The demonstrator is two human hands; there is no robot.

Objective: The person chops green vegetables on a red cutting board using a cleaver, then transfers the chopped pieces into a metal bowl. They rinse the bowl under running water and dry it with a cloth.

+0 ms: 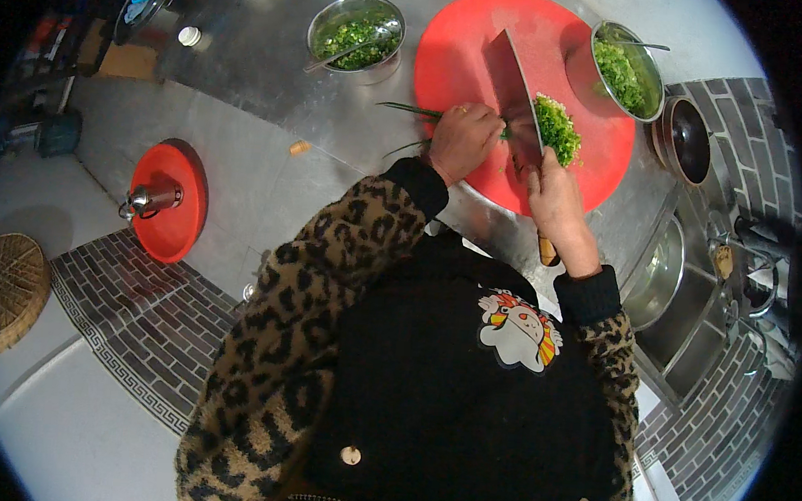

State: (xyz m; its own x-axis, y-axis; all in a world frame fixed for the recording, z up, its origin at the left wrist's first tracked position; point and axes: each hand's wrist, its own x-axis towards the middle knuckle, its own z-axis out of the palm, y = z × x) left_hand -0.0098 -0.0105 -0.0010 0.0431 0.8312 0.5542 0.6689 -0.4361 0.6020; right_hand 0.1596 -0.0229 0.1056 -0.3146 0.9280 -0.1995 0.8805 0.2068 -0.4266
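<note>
A red round cutting board (457, 40) lies on the steel counter. My right hand (562, 209) grips a cleaver (511, 84), whose broad blade stands on edge across the board. The lower end of its wooden handle shows below the palm. To the left of the blade my left hand (461, 145) is closed, fingers curled down on scallions; their long green stalks (407, 108) stick out past the board's left edge. The fingertips sit close to the blade's side. Against the blade's right side rests a heap of chopped scallions (558, 130).
A steel bowl (391, 68) of chopped greens with a spoon stands left of the board. Another steel bowl (600, 79) with greens and a spoon is at the right, overlapping the board. Stacked pans (688, 143) and a sink (686, 356) lie farther right.
</note>
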